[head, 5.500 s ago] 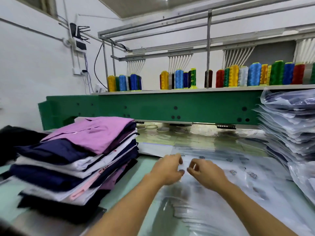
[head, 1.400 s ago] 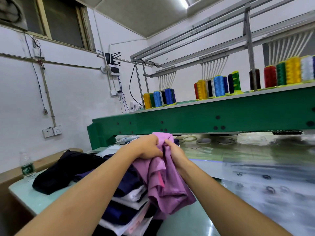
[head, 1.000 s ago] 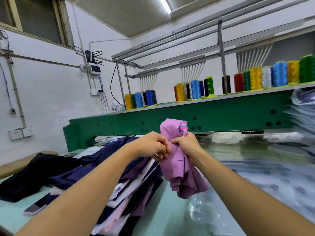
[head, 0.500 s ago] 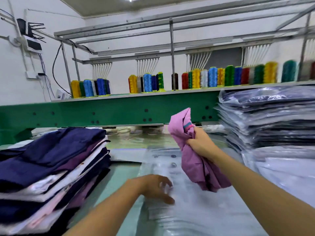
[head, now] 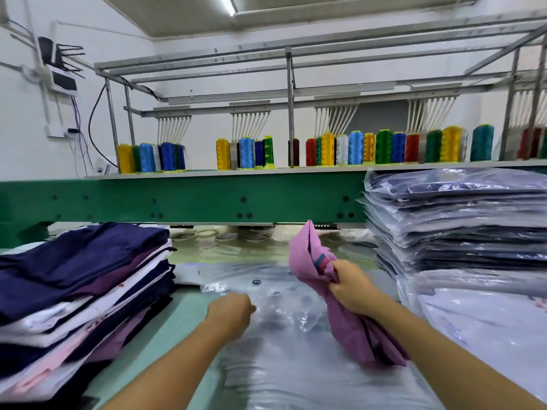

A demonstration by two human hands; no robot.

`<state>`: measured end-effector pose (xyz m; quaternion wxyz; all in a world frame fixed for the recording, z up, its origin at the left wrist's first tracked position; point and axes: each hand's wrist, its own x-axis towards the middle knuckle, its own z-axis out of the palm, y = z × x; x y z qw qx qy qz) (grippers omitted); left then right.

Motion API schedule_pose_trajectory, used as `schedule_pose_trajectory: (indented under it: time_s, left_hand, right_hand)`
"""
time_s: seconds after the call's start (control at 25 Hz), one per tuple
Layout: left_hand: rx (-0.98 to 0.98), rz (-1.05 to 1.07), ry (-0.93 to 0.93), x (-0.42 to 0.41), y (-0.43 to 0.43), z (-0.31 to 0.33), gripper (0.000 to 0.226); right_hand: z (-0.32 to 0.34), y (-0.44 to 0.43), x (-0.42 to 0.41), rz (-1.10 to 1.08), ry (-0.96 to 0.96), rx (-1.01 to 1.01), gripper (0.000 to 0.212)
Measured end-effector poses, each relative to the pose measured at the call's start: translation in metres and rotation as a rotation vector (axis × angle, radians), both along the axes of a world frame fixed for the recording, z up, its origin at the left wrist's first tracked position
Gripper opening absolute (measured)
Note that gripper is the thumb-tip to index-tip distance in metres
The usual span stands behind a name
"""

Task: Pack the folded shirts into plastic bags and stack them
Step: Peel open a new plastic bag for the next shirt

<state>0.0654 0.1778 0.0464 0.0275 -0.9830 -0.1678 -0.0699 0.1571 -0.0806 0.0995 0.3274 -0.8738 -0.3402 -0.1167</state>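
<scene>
At left, a pile of folded shirts (head: 83, 276); the left hand (head: 229, 310) rests on the flat plastic bags (head: 281, 365) on the surface, its fingers blurred, grip unclear. The right hand (head: 352, 287) clutches the bunched pink shirt (head: 307, 261) just above them, with the bagged stack (head: 458, 217) rightmost.

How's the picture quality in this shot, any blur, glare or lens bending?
Head view: even light from the ceiling tube, with soft shadows. Head view: the wide lens bows the overhead rails and green beam. Head view: glare sheens the loose plastic bags and the bagged stack. Head view: the left hand is slightly motion-smeared, while the right hand gripping the pink shirt is sharper.
</scene>
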Motion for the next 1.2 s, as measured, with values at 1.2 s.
schedule_pose_trajectory:
  time_s: [1.2]
  left_hand:
    - [0.268, -0.380, -0.322, 0.032, -0.039, 0.066, 0.035]
  right_hand:
    - [0.003, 0.086, 0.036, 0.030, 0.106, -0.395, 0.026]
